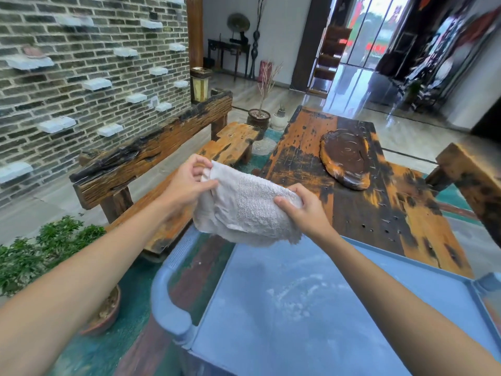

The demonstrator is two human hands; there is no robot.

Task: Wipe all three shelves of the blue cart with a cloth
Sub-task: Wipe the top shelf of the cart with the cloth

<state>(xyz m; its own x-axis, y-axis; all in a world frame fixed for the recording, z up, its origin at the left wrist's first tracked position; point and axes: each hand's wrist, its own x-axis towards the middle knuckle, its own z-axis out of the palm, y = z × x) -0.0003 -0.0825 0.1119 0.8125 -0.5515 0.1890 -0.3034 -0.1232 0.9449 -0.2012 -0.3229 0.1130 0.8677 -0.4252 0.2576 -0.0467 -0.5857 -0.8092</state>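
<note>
Cloth [245,210]: white terry, held in the air above the far edge of the blue cart [298,308], clear of its top shelf. Left hand [187,183] pinches the upper left corner, fingers curled round the edge. Right hand [303,210] grips the right side, thumb on top. Judged light, soft and limp; it sags between the two holds and will bunch unless folded into a pad. Best taken by corners or edges, as now. White powdery smears [292,297] are seen on the top shelf, not yet wiped. Lower shelves are hidden.
</note>
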